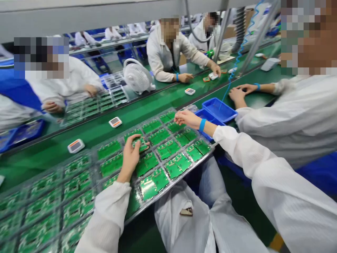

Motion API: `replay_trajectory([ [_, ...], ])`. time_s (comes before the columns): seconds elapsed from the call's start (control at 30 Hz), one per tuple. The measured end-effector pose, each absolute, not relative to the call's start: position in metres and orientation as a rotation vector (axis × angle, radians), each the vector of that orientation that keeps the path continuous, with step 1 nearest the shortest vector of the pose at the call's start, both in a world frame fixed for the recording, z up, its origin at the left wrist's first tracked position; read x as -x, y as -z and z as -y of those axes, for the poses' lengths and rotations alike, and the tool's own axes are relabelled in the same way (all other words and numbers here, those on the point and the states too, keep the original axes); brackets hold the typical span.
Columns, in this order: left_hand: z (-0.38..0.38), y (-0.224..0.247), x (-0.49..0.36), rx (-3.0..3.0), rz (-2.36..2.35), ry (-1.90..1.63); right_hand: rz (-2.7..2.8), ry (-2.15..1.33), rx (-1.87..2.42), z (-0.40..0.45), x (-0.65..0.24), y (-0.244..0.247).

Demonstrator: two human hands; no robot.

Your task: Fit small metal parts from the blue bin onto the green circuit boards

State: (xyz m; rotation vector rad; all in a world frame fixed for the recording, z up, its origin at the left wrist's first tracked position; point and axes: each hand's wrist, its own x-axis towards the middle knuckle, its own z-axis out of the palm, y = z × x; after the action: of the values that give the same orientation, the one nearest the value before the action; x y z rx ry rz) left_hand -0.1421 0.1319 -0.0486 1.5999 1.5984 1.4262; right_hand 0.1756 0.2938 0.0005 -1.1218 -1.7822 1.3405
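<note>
My left hand (131, 151) is closed around a small green circuit board (143, 144), thumb and fingers at its edges, just above a clear plastic tray (170, 183). Rows of green circuit boards (153, 183) lie in the tray's compartments. My right hand (187, 118), with a blue band (202, 125) on the wrist, hovers over the tray's far right corner. Its fingers are curled together; whatever may be between them is too small to make out. Beside that hand are blue bins (220, 109).
A second tray of boards (76, 182) lies at the left. White-and-orange devices (115, 122) sit along the green conveyor belt (147, 105). Across it stands a white fan (137, 75). Co-workers in white coats sit opposite, and one (289, 116) sits close at my right.
</note>
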Motion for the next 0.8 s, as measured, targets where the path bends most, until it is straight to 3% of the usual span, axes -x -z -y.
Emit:
replay_trajectory([
  [0.13, -0.136, 0.057, 0.143, -1.523, -1.570, -1.407, 1.857, -1.524, 0.831, -0.269, -0.094, 0.016],
  [0.3, -0.138, 0.061, 0.141, -1.415, -1.523, -1.485, 1.898, -1.505, 0.651, -0.255, -0.037, 0.028],
  [0.8, -0.133, 0.049, 0.139, -1.101, -1.291, -1.510, 1.946, -1.483, 0.442, -0.250, -0.031, 0.054],
])
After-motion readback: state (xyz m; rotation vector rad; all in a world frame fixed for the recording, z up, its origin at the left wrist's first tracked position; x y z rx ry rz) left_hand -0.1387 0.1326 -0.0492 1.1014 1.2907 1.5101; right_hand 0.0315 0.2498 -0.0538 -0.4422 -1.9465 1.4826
